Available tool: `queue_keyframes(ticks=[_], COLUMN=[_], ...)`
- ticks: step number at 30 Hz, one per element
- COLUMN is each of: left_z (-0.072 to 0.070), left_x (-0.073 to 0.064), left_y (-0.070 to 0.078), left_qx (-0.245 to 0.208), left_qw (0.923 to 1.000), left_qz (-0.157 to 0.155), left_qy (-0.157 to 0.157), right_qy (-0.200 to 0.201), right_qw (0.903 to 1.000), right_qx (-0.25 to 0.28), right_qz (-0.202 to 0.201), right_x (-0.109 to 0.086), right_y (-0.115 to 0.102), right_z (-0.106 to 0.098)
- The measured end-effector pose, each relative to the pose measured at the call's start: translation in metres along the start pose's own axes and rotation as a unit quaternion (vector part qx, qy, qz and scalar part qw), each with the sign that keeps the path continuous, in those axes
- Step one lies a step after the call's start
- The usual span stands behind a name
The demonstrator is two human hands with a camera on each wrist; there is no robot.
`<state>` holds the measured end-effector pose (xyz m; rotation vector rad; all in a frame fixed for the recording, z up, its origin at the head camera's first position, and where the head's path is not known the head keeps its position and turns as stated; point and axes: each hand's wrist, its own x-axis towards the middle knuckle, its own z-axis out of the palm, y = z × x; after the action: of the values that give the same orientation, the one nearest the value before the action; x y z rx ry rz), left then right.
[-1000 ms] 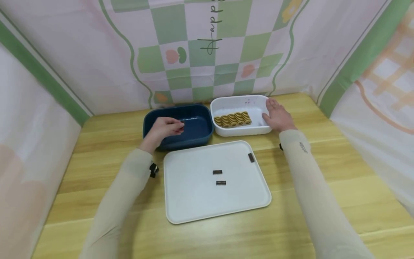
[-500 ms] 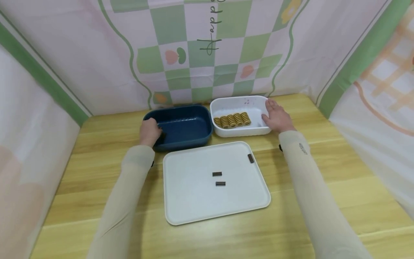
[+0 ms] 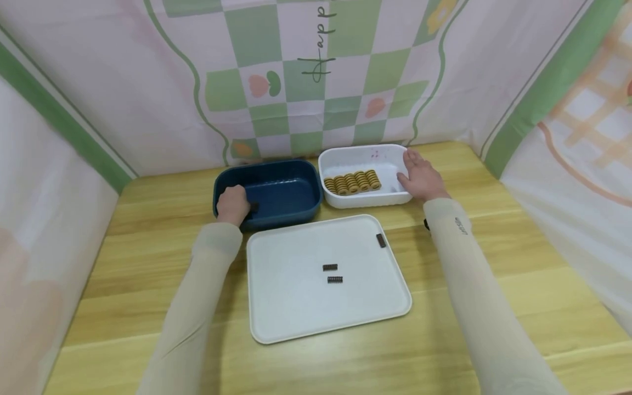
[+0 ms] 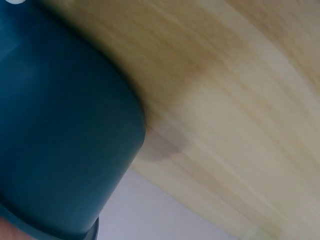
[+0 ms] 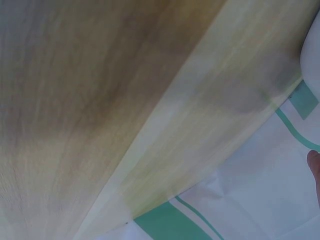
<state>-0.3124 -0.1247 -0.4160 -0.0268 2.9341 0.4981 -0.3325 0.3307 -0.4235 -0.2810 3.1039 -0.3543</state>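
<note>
My left hand point(image 3: 233, 206) is lowered into the near left part of a dark blue bin point(image 3: 291, 219), knuckles up. Its fingertips are hidden, and I cannot tell if they hold anything. A small dark piece point(image 3: 254, 208) shows right beside that hand. The left wrist view shows the bin's outer wall point(image 4: 65, 140) close up. My right hand point(image 3: 422, 176) rests with straight fingers on the right end of a white bin point(image 3: 365, 202), thumb over the inside. Rows of round golden sandwich biscuits point(image 3: 353, 182) lie in this bin.
A cream tray point(image 3: 286, 307) lies in front of the bins on the wooden table point(image 3: 345, 362). Two small dark ridged pieces point(image 3: 334, 280) sit mid-tray, and another dark piece point(image 3: 381, 240) is by its right edge. A patterned cloth point(image 3: 276, 126) hangs behind.
The left hand has gone from over the blue bin's middle to its left side, then down and slightly right inside it. The right hand stays on the white bin.
</note>
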Motion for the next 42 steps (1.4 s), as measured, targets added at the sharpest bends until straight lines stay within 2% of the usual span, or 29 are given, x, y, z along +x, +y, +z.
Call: queue_keyframes(ticks=[8, 13, 16, 19, 21, 23, 25, 27, 29, 31, 34, 36, 39, 42], left_z=[-0.005, -0.011, -0.017, -0.020, -0.022, -0.021, -0.019, -0.015, -0.006, 0.006, 0.029, 0.043, 0.058, 0.065], left_x=[0.000, -0.004, -0.010, -0.018, -0.026, -0.037, -0.051, -0.067, -0.083, -0.097, -0.111, -0.118, -0.124, -0.126], left_y=[-0.001, 0.004, 0.013, 0.028, 0.041, 0.055, 0.070, 0.085, 0.098, 0.110, 0.120, 0.123, 0.124, 0.124], left_qx=[-0.018, -0.022, -0.028, -0.034, -0.034, -0.031, -0.028, -0.032, -0.041, -0.034, 0.006, 0.045, 0.086, 0.110], left_qw=[0.9997, 0.9994, 0.9983, 0.9939, 0.9874, 0.9758, 0.9605, 0.9438, 0.9294, 0.9207, 0.9167, 0.9135, 0.9088, 0.9034], left_qz=[0.011, 0.024, 0.046, 0.090, 0.132, 0.183, 0.239, 0.296, 0.349, 0.384, 0.398, 0.397, 0.399, 0.409], left_qy=[0.012, 0.012, 0.023, 0.054, 0.081, 0.116, 0.140, 0.143, 0.115, 0.058, -0.035, -0.074, -0.088, -0.067], right_qy=[-0.006, -0.007, -0.009, -0.009, -0.010, -0.011, -0.012, -0.014, -0.012, -0.012, -0.012, -0.016, -0.017, -0.015], right_qw=[0.9999, 1.0000, 0.9999, 0.9999, 0.9999, 0.9999, 0.9999, 0.9998, 0.9998, 0.9998, 0.9998, 0.9997, 0.9998, 0.9998], right_qx=[0.005, 0.004, 0.006, 0.009, 0.008, 0.006, 0.008, 0.009, 0.012, 0.012, 0.011, 0.009, 0.007, 0.004], right_qz=[0.007, 0.004, 0.005, 0.007, 0.008, 0.008, 0.008, 0.008, 0.010, 0.012, 0.013, 0.013, 0.011, 0.009], right_x=[0.000, 0.001, 0.000, 0.000, 0.000, 0.000, 0.001, 0.001, 0.000, 0.000, 0.000, 0.000, 0.000, 0.001], right_y=[-0.002, 0.000, 0.001, 0.001, 0.000, 0.000, -0.001, -0.001, -0.001, -0.002, -0.001, -0.001, -0.002, -0.002], right_z=[-0.002, -0.001, -0.002, -0.003, -0.003, -0.004, -0.003, -0.003, -0.004, -0.004, -0.004, -0.004, -0.005, -0.004])
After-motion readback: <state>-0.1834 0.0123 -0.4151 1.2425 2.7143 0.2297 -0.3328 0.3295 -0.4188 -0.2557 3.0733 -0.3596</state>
